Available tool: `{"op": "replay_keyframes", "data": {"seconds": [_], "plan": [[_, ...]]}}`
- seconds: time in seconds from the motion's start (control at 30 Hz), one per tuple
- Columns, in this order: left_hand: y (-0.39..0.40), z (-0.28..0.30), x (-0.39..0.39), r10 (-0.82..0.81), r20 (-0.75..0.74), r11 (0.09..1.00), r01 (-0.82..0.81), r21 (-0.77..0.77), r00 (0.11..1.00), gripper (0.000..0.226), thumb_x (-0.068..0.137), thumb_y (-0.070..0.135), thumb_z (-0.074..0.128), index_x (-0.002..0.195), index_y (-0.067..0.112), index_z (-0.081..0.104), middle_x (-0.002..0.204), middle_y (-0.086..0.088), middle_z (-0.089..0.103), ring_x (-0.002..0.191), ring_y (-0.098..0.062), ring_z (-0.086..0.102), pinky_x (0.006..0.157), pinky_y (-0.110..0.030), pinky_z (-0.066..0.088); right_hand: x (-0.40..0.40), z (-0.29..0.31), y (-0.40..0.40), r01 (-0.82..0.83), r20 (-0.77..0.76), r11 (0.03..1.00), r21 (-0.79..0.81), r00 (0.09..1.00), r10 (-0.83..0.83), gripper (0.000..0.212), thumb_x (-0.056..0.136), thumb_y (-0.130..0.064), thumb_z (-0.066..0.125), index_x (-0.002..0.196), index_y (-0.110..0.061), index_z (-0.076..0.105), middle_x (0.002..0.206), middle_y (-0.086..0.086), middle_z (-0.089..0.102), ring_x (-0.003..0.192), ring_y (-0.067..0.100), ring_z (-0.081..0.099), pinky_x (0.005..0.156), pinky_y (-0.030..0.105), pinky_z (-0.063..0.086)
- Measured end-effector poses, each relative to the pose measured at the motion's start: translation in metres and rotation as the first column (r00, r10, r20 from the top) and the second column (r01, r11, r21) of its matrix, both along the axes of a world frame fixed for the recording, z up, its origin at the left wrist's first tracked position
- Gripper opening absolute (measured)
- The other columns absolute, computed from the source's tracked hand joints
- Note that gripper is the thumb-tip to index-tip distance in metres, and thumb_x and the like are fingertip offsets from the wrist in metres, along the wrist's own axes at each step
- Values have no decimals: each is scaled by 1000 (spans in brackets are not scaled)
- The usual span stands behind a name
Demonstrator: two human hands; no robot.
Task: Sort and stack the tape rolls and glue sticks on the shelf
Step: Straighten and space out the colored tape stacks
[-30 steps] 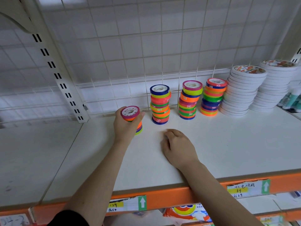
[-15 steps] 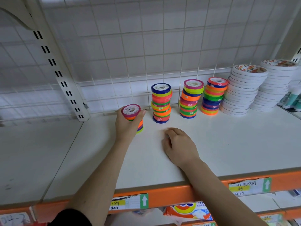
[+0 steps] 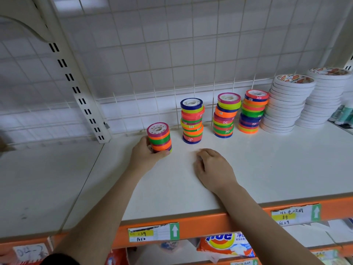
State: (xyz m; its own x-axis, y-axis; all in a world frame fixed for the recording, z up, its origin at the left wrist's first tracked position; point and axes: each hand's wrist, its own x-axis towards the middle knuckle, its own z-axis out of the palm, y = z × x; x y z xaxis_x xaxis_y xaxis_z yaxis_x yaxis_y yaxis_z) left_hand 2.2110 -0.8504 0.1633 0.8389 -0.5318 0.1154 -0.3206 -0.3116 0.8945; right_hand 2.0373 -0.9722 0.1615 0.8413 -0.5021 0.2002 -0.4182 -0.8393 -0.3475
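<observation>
A short stack of coloured tape rolls (image 3: 159, 137) stands on the white shelf (image 3: 267, 169), topped by a pink roll. My left hand (image 3: 146, 153) curls round its lower part, thumb at the front base. Three taller coloured tape stacks stand along the back: one with a blue top (image 3: 192, 121), one with a pink top (image 3: 226, 115), one with a red top (image 3: 252, 111). Two stacks of white tape rolls (image 3: 286, 106) (image 3: 324, 96) stand further right. My right hand (image 3: 214, 169) rests on the shelf with fingers loosely curled, holding nothing. Glue sticks (image 3: 343, 115) lie at the far right edge.
A wire grid panel (image 3: 172, 54) backs the shelf, with a slotted upright post (image 3: 80, 92) at the left. An orange front rail (image 3: 210, 224) carries price labels. Packaged goods (image 3: 225, 243) lie on the shelf below. Bare shelf spreads left of the post.
My left hand has slid down from the top of the short stack to its lower part, so the whole stack now shows. My right hand has stayed in place.
</observation>
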Motion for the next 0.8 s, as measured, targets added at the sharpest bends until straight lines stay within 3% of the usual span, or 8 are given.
{"op": "replay_keyframes", "data": {"seconds": [0.2, 0.33, 0.47, 0.53, 0.6, 0.67, 0.8], "plan": [[-4, -5, -3, 73, 69, 994, -79, 82, 995, 74, 37, 60, 75, 100, 24, 65, 101, 0, 70, 93, -16, 65, 86, -37, 53, 1, -1, -1, -1, 14, 1000, 7, 1000, 1, 39, 97, -26, 36, 131, -11, 49, 138, 1, 47, 127, 17, 40, 103, 21, 29], [-5, -9, 1, 106, 60, 984, -114, 140, 993, 86, 31, 69, 69, 103, 22, 65, 99, 3, 70, 91, -15, 65, 84, -40, 54, 0, -2, -2, -1, 21, 1000, 14, 1000, 1, 40, 97, -27, 36, 131, -11, 49, 138, 1, 47, 127, 17, 41, 103, 22, 30], [-2, -12, 1, 181, 165, 923, -225, 312, 970, 96, 28, 87, 57, 101, 25, 63, 96, 3, 67, 91, -19, 63, 81, -38, 53, 1, -2, -2, -3, 24, 1000, 15, 1000, 3, 39, 97, -27, 37, 130, -11, 50, 137, 1, 48, 125, 17, 42, 103, 22, 31], [-1, -11, -2, 160, 159, 945, -198, 259, 974, 91, 35, 80, 67, 106, 23, 62, 100, 2, 67, 94, -18, 62, 82, -35, 52, 1, -2, -3, -3, 27, 1000, 15, 1000, 3, 39, 97, -27, 37, 130, -11, 50, 136, 1, 49, 125, 17, 42, 102, 22, 31], [2, -8, -4, 102, 48, 994, -104, 47, 994, 78, 51, 44, 87, 118, 18, 56, 108, 3, 65, 96, -14, 61, 80, -28, 50, 1, -2, -2, -3, 28, 1000, 14, 1000, 2, 39, 97, -26, 37, 130, -11, 51, 135, 1, 49, 124, 17, 42, 102, 22, 31], [6, -5, -4, -5, -32, 996, 2, -94, 999, 76, 54, 20, 86, 123, 17, 53, 111, 4, 64, 99, -11, 62, 81, -23, 48, 1, -3, -2, -1, 31, 1000, 12, 1000, 1, 38, 97, -26, 37, 129, -11, 51, 134, 1, 50, 124, 17, 43, 101, 22, 31], [11, -6, -2, -68, -80, 987, 55, -149, 995, 70, 51, 17, 83, 115, 22, 56, 107, 6, 66, 98, -10, 64, 85, -28, 50, 1, -2, -2, 2, 32, 1000, 16, 999, -2, 38, 97, -26, 37, 128, -11, 51, 134, 1, 49, 124, 17, 42, 100, 21, 31]]}}
